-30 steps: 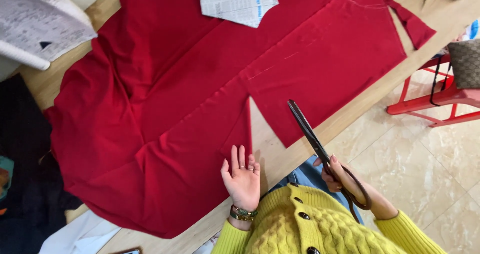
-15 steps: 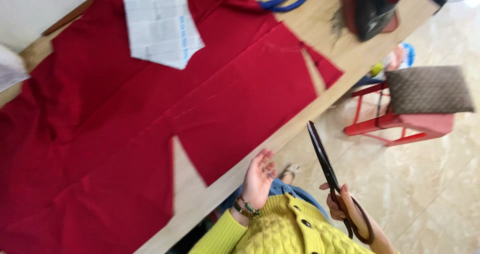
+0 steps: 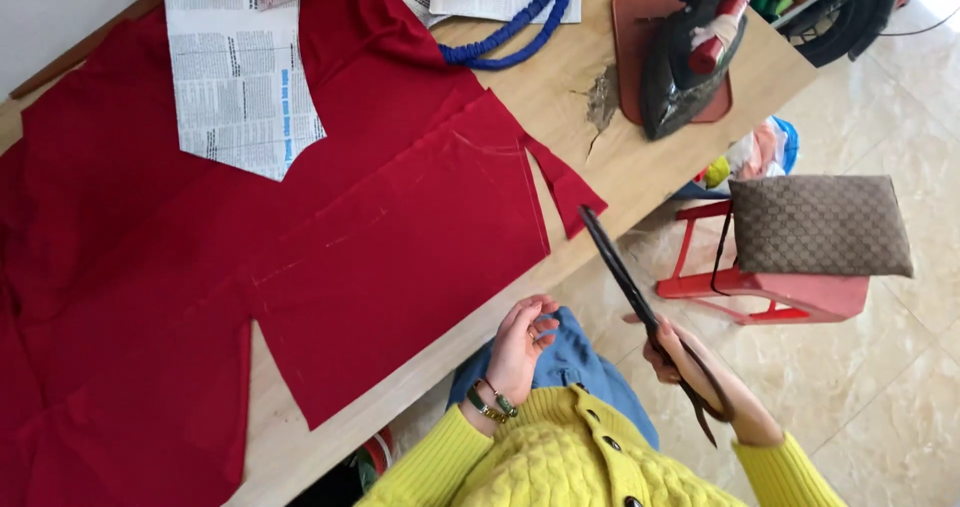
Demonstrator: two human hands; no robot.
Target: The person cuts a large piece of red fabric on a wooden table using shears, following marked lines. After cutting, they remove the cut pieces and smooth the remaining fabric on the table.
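A large red cloth lies spread over a wooden table, with a cut notch near its front edge. A newspaper pattern piece rests on the cloth at the back. My right hand grips long dark scissors, held off the table's edge with the blades pointing toward the cloth's right corner. My left hand hovers at the table's front edge with its fingers curled and apart, holding nothing. I wear a yellow knitted cardigan.
A dark iron stands on a red mat at the table's right end, next to a blue coiled cord. A red stool with a brown cushion stands on the tiled floor to the right.
The view has swung to the right along the table. My left hand lifted off the cloth and drew back to the table edge. The scissors stayed in my right hand, off the table.
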